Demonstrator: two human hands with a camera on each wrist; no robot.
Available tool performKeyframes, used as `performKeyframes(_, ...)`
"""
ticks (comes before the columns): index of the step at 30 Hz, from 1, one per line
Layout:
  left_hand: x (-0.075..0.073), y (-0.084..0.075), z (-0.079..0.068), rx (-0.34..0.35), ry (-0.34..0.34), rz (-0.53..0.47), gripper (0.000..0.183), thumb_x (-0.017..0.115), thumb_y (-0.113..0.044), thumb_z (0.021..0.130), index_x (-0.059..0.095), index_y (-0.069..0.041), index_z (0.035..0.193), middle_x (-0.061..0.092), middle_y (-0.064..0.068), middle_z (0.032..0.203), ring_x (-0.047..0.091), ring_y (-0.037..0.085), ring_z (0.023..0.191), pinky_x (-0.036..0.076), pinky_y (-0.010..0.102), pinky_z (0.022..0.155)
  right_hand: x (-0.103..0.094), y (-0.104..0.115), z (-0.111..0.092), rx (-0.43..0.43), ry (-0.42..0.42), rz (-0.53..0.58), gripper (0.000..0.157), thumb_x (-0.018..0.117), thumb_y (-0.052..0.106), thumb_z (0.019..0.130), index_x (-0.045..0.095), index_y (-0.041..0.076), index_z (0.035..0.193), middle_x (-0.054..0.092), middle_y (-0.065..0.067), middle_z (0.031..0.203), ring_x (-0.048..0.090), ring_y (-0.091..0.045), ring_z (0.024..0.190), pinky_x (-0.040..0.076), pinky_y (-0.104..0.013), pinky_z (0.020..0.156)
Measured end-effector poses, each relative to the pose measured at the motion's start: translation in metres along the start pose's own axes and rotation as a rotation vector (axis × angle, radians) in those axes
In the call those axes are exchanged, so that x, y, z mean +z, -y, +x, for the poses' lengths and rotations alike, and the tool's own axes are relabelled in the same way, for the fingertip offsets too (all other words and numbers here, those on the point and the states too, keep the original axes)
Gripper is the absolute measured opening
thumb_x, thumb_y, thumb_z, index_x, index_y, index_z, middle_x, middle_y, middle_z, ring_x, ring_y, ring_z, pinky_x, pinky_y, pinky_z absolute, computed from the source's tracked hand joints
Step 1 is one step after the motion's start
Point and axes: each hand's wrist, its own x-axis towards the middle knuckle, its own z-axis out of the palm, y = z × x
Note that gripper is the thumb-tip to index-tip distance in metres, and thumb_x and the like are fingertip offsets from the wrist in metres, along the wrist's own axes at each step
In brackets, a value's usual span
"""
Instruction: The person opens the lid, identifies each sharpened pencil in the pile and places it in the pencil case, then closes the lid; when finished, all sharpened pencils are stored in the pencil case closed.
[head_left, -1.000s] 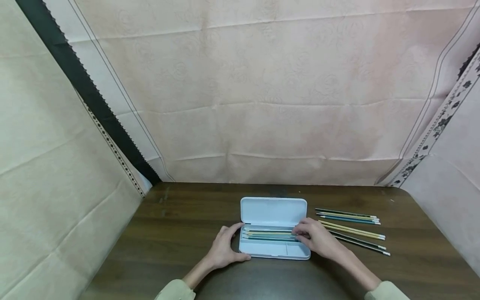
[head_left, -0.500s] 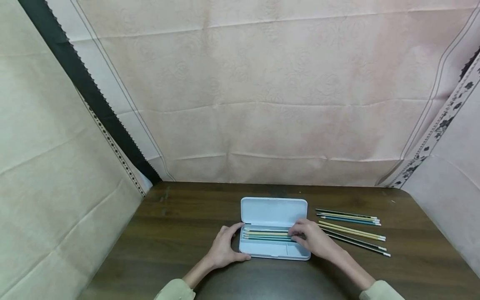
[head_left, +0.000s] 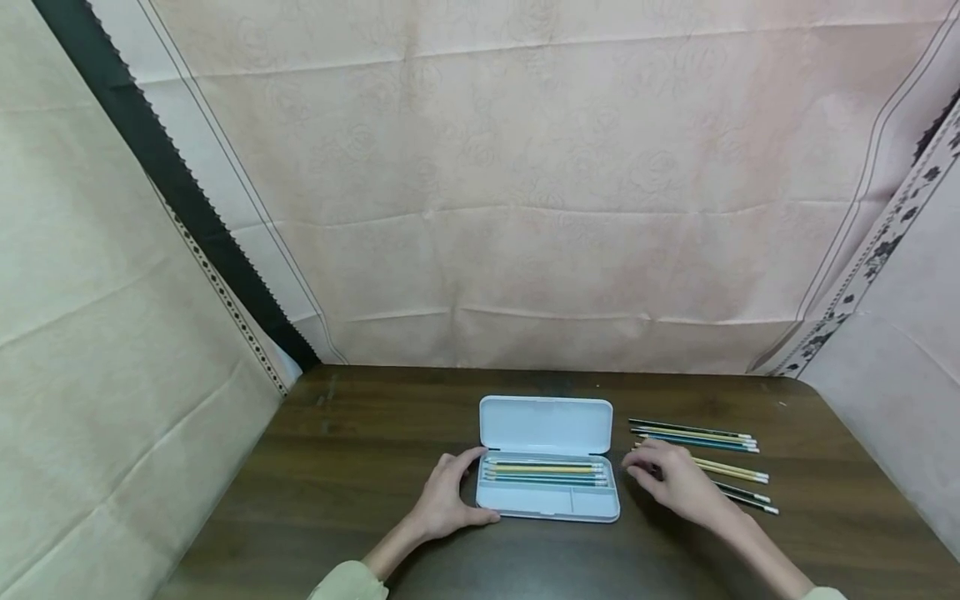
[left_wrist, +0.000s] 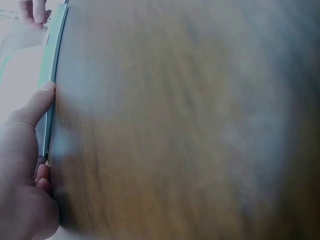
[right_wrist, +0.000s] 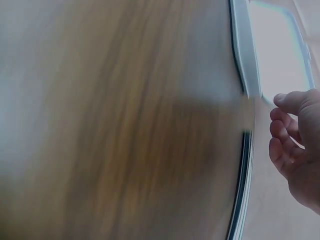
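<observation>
A light blue pencil case [head_left: 548,501] lies with its lid [head_left: 546,424] raised, holding several pencils [head_left: 543,471] in yellow and teal tones in its long compartment. My left hand [head_left: 447,497] grips the case's left end, thumb at the front corner and fingers at the back corner. In the left wrist view, that thumb [left_wrist: 42,104] presses on the case's edge. To the right of the case, my right hand [head_left: 670,479] hovers over loose pencils, its fingers loosely curled around nothing. Yellow pencils [head_left: 738,471] and dark pencils [head_left: 752,499] are partly hidden under it.
Another group of pencils [head_left: 697,435], dark, yellow and blue, lies behind the right hand. All rests on a brown wooden table [head_left: 390,417]. A pale cloth [head_left: 525,208] hangs at the table's back edge, with more cloth at both sides.
My right hand has left the pencils in the case and moved right, over the loose ones. My left hand stays on the case.
</observation>
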Motion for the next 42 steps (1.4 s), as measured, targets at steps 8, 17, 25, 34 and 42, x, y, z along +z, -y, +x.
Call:
performKeyframes(8,0.0,-0.001,-0.001,-0.006,0.002,-0.008,0.093,0.091,-0.046,0.069,0.05,-0.013,0.145,0.054,0.004,0.119,0.046,0.02,0.101,0.042,0.038,0.082,-0.04,-0.036,-0.026,-0.018,-0.141,-0.135,0.03,0.079,-0.015,0.071,0.073,0.008,0.089,0.065,0.002,0.084,0.052,0.001,0.068,0.042,-0.016,0.057)
performKeyframes(17,-0.001,-0.001,-0.001,-0.003,0.0,-0.011,0.093,0.091,-0.046,0.069,0.05,-0.013,0.145,0.054,0.004,0.12,0.046,0.02,0.101,0.042,0.038,0.082,-0.067,-0.069,-0.051,0.089,-0.156,-0.312,0.036,0.085,-0.011,0.066,0.074,0.011,0.093,0.065,-0.001,0.093,0.063,-0.019,0.079,0.047,-0.027,0.064)
performKeyframes(25,0.0,0.0,0.001,-0.007,0.004,-0.01,0.093,0.091,-0.047,0.069,0.05,-0.014,0.145,0.054,0.004,0.119,0.046,0.02,0.101,0.042,0.039,0.082,-0.068,-0.089,-0.064,0.126,-0.152,-0.377,0.037,0.085,-0.011,0.064,0.074,0.01,0.093,0.065,-0.009,0.097,0.06,-0.037,0.088,0.044,-0.05,0.071)
performKeyframes(34,0.003,0.001,0.001,0.012,-0.002,-0.011,0.092,0.091,-0.047,0.069,0.05,-0.014,0.145,0.054,0.003,0.119,0.045,0.018,0.1,0.042,0.037,0.081,-0.074,-0.098,-0.068,0.138,-0.165,-0.389,0.037,0.085,-0.012,0.061,0.073,0.009,0.09,0.062,-0.009,0.092,0.056,-0.037,0.083,0.039,-0.048,0.07)
performKeyframes(42,0.002,0.003,0.0,-0.015,0.011,-0.016,0.094,0.09,-0.048,0.069,0.049,-0.015,0.146,0.052,0.002,0.118,0.045,0.018,0.101,0.042,0.037,0.082,-0.073,-0.099,-0.065,0.167,-0.122,-0.371,0.034,0.083,-0.012,0.064,0.073,0.009,0.09,0.063,-0.005,0.091,0.058,-0.036,0.085,0.043,-0.053,0.07)
